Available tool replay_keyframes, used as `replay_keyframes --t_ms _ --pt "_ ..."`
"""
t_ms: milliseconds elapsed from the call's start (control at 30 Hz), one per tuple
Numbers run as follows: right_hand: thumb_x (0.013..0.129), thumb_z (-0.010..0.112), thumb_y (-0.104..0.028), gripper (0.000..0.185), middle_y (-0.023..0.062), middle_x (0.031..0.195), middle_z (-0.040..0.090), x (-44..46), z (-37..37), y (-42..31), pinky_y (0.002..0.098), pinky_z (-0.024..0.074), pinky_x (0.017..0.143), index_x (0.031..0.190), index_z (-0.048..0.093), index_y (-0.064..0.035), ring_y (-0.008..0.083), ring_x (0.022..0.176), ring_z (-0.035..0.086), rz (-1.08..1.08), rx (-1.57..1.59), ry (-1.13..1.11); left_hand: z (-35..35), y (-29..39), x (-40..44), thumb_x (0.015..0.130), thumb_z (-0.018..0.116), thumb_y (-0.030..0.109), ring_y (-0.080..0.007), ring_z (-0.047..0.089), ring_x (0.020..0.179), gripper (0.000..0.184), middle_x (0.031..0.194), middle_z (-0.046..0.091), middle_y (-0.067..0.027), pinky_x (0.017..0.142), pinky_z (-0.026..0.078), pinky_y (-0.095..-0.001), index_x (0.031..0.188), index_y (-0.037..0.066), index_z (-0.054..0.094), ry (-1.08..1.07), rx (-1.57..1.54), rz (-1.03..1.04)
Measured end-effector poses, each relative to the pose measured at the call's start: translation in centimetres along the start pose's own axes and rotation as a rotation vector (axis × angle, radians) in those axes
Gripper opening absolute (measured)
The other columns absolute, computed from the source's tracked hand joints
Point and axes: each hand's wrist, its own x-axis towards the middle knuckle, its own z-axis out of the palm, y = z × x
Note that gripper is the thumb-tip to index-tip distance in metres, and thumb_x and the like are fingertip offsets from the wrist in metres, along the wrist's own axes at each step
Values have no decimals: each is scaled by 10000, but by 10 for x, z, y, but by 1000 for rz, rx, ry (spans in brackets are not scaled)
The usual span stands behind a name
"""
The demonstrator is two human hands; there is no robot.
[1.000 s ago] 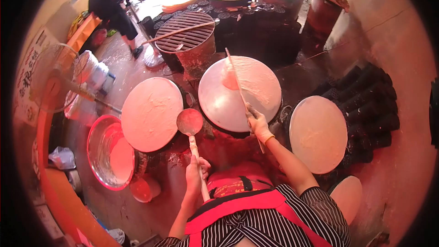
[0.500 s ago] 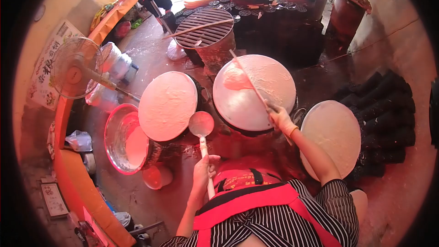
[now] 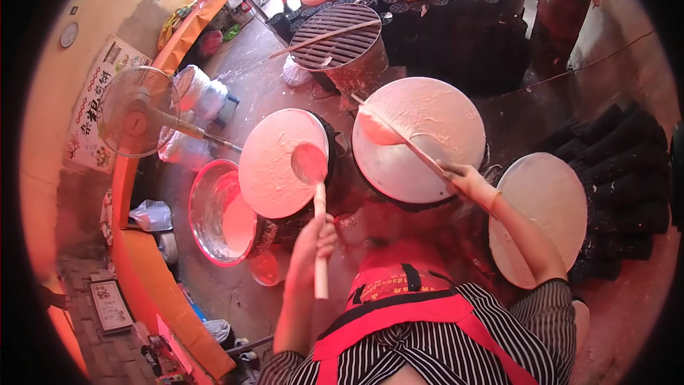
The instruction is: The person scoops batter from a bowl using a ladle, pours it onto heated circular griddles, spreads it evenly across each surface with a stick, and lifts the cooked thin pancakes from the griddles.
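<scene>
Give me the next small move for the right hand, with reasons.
I'd likely sweep the stick in the right hand toward the near edge of the middle griddle: batter covers the far part, a smooth mound sits beside the stick, and bare metal shows nearer.

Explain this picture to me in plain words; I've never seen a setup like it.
There is no machine here: a person works with two bare hands, seen from a camera worn on the head, looking forward and down. The left hand has its fingers closed around the handle of a ladle, whose bowl appears over the left round plate; I can't tell whether they touch. The right hand holds a long thin stick across the middle round plate, where pale paste covers part of the surface. A wide basin stands at the left.
</scene>
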Motion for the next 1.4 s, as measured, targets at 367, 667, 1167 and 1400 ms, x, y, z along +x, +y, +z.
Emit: replay_keyframes --t_ms 367,667,1167,1400 --pt "957 614 -231 379 -22 579 504 9 -28 25 266 303 353 1326 627 -150 84 388 390 -18 -81 -59 -40 -64 -47 1015 520 99 -54 396 592 114 815 478 -32 391 312 -152 1060 -5 510 201 -211 -89" --pt "965 634 -238 363 -71 714 550 -71 31 55 205 330 473 1296 645 -88 28 545 426 -57 61 257 -65 -12 -22 1005 501 62 -37 354 539 72 776 433 -11 365 283 -156 1025 12 453 15 -224 -351" --pt "1013 511 -462 389 -73 628 436 91 360 74 227 325 423 1237 612 -161 41 475 397 -329 360 695 -237 88 -69 986 551 108 -23 326 506 124 737 410 18 375 248 -158 1039 55 452 -65 173 -324" --pt "1049 427 -402 285 -13 595 455 224 406 54 287 351 338 1120 519 -141 105 388 416 -205 501 918 -305 100 -111 996 522 102 -52 354 517 160 778 461 -19 384 270 -173 1146 57 486 85 212 -121"
